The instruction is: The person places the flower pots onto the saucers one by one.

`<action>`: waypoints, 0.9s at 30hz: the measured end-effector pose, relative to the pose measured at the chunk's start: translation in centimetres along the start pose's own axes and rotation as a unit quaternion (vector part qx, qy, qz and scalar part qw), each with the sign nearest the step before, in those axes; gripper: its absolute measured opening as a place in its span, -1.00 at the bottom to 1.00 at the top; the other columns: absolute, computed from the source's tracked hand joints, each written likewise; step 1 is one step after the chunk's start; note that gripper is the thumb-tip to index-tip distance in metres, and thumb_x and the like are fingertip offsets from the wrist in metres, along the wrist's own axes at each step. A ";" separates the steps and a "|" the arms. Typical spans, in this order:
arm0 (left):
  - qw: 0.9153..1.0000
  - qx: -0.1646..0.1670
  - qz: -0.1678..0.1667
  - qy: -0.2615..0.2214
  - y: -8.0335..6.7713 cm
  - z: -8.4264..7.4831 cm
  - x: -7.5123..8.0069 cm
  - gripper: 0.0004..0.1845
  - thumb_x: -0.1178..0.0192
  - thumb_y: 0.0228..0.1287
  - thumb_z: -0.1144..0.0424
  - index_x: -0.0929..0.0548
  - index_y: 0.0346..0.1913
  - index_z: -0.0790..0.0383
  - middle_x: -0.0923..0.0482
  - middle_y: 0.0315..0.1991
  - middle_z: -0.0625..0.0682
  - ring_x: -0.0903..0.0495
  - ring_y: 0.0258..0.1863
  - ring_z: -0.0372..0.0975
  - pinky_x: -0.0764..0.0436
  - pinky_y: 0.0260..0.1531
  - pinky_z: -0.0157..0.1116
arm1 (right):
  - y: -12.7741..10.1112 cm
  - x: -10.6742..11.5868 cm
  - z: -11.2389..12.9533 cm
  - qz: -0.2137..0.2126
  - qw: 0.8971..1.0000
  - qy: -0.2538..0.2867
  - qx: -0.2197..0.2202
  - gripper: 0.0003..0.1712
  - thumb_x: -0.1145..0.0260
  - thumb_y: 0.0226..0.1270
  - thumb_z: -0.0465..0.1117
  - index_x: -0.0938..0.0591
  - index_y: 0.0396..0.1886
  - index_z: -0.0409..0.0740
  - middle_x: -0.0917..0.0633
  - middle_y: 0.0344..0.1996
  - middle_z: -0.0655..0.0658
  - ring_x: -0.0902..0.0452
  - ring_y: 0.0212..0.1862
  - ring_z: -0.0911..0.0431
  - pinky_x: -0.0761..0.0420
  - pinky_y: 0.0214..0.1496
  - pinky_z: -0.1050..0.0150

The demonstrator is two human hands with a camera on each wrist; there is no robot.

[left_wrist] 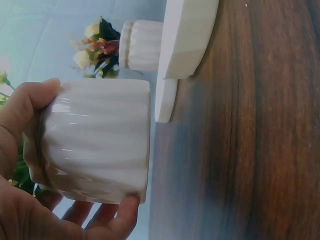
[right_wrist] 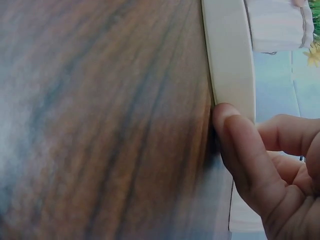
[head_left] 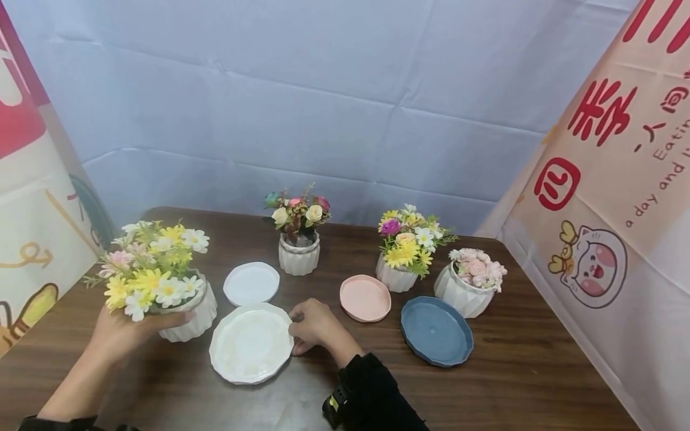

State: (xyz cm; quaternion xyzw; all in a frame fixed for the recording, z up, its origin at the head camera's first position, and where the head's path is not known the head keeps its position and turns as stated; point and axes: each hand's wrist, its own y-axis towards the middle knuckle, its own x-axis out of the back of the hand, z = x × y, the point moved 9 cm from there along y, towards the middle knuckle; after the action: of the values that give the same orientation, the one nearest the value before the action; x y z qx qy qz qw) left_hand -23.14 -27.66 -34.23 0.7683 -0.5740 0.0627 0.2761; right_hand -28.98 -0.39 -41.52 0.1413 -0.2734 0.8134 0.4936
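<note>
My left hand (head_left: pixel 126 329) grips a white ribbed flowerpot (head_left: pixel 196 311) from its side, with yellow, white and pink flowers (head_left: pixel 153 269) filling the top. In the left wrist view the thumb and fingers curl round the pot (left_wrist: pixel 95 140), which is held above the table. My right hand (head_left: pixel 315 326) pinches the right rim of a large white faceted saucer (head_left: pixel 251 344). The right wrist view shows the thumb (right_wrist: pixel 247 145) against the rim of that saucer (right_wrist: pixel 230 60). Just behind it lies a smaller white saucer (head_left: pixel 251 283).
At the back stands a potted rose bunch (head_left: pixel 299 254). Farther right are a pot of mixed flowers (head_left: pixel 396 275), a pot of pale pink flowers (head_left: pixel 463 293), a pink saucer (head_left: pixel 365 298) and a blue saucer (head_left: pixel 436 331). Cloth (head_left: pixel 302 108) hangs behind the wooden table (head_left: pixel 517 377).
</note>
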 end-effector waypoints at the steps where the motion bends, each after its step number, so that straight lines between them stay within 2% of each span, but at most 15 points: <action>1: 1.000 0.002 0.001 0.000 0.0 -0.1 0.0 0.04 -0.57 -0.31 0.33 -0.23 0.34 -0.05 -0.34 0.14 -0.12 -0.29 0.05 -0.40 -0.24 -0.11 -0.55 | 0.0 0.0 0.0 0.000 1.000 0.002 0.000 -0.71 -0.12 0.10 -0.50 -0.61 -0.16 -0.38 -0.58 -0.76 -0.20 -0.57 -0.71 0.07 -0.59 -0.65 0.29; 4: 1.000 0.022 0.007 0.016 0.0 -0.1 -0.2 0.05 -0.57 -0.28 0.25 -0.21 0.36 -0.03 -0.32 0.17 -0.02 -0.28 0.04 -0.38 -0.25 -0.09 -0.43 | -0.1 0.2 0.2 -0.002 1.000 0.006 0.001 -0.71 -0.12 0.10 -0.50 -0.61 -0.16 -0.39 -0.58 -0.76 -0.20 -0.57 -0.71 0.07 -0.59 -0.65 0.28; 6: 0.999 0.029 0.011 0.026 -0.1 -0.3 -0.4 0.03 -0.57 -0.28 0.22 -0.22 0.35 0.06 -0.32 0.17 0.05 -0.28 0.03 -0.36 -0.27 -0.09 -0.38 | -0.1 0.3 0.2 -0.003 1.000 0.005 0.001 -0.72 -0.12 0.10 -0.50 -0.61 -0.17 -0.39 -0.58 -0.76 -0.20 -0.57 -0.71 0.07 -0.59 -0.64 0.28; 9: 0.999 0.028 0.019 0.035 -0.4 -0.7 -0.9 0.00 -0.57 -0.28 0.18 -0.25 0.31 0.14 -0.35 0.13 0.07 -0.30 0.00 -0.35 -0.29 -0.13 -0.35 | -0.1 0.3 0.2 -0.004 1.000 0.003 0.000 -0.74 -0.13 0.11 -0.51 -0.60 -0.19 -0.39 -0.58 -0.75 -0.20 -0.57 -0.71 0.08 -0.59 -0.65 0.29; 16: 0.999 0.002 0.034 -0.008 -1.1 -2.1 -2.2 -0.03 -0.57 -0.31 0.28 -0.30 0.29 0.08 -0.39 0.09 -0.07 -0.34 0.00 -0.37 -0.29 -0.13 -0.49 | 0.0 -0.1 0.1 -0.003 1.000 0.016 -0.001 -0.78 -0.15 0.12 -0.52 -0.59 -0.21 -0.40 -0.57 -0.74 -0.21 -0.56 -0.72 0.08 -0.59 -0.65 0.29; 22: 0.998 -0.001 0.051 -0.033 -1.5 -2.8 -3.7 -0.11 -0.56 -0.30 0.31 -0.36 0.23 0.16 -0.44 0.04 -0.04 -0.39 -0.03 -0.34 -0.34 -0.14 -0.53 | 0.1 -0.3 -0.1 -0.001 1.000 0.011 -0.005 -0.80 -0.16 0.13 -0.52 -0.59 -0.22 -0.39 -0.58 -0.73 -0.22 -0.56 -0.71 0.08 -0.59 -0.65 0.29; 27: 0.995 -0.017 0.069 -0.065 -1.6 -3.5 -5.2 -0.11 -0.56 -0.33 0.36 -0.37 0.21 0.20 -0.46 0.04 -0.03 -0.41 -0.01 -0.32 -0.37 -0.10 -0.52 | 0.1 -0.2 -0.2 0.000 1.000 0.006 -0.005 -0.81 -0.17 0.15 -0.51 -0.59 -0.23 -0.39 -0.58 -0.72 -0.21 -0.56 -0.71 0.09 -0.59 -0.64 0.29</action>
State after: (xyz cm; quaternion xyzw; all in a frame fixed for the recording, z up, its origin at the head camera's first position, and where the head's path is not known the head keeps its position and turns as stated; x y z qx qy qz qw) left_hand -22.62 -21.18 -34.01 0.7247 -0.6431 0.0212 0.2464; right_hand -28.92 -0.46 -41.80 0.1340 -0.2750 0.8126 0.4961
